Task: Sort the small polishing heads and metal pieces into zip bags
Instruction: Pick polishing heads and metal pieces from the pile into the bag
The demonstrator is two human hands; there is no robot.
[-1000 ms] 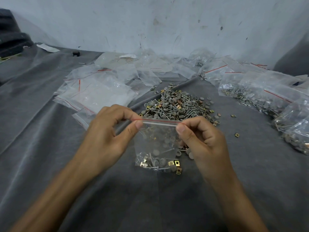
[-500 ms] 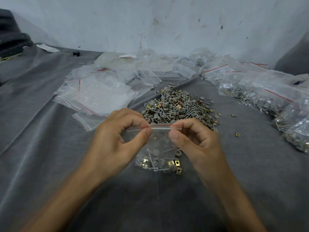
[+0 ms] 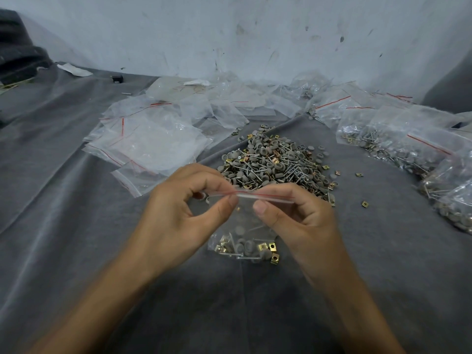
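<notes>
Head view: one zip bag (image 3: 246, 223) hangs between both hands, over the grey cloth (image 3: 76, 251) and on the near side of the loose pile (image 3: 275, 162).
Left hand (image 3: 178, 221): thumb and forefinger pinch the bag's red-lined top strip.
Right hand (image 3: 301, 221): thumb and forefinger pinch the same strip, just beside the left pinch.
Bag contents: grey polishing heads (image 3: 242, 247) on thin pins and brass-coloured metal pieces (image 3: 272, 247), all settled at the bottom; the upper film is bare.
Step (judged): pressing the zip closed.
Seal state: cannot tell whether the strip is mated along its whole length; both ends sit under fingers.
Risk 1: a stretch of strip left unpressed. Cause: the pinches sit close together near the middle. Effect: small parts leak out once the bag tips.
Risk 2: pin shafts pierce the thin film. Cause: squeezing or dropping the loaded bottom.
Risk 3: the bag slips and spills. Cause: only fingertips carry it and the weight hangs low. The pile is near, so spilled parts would mix back in.
Risk 4: stray pieces (image 3: 365, 203) on the cloth right of the pile get overlooked.
Surroundings: empty bags (image 3: 153, 144) at back left, filled bags (image 3: 408, 149) at right.
</notes>
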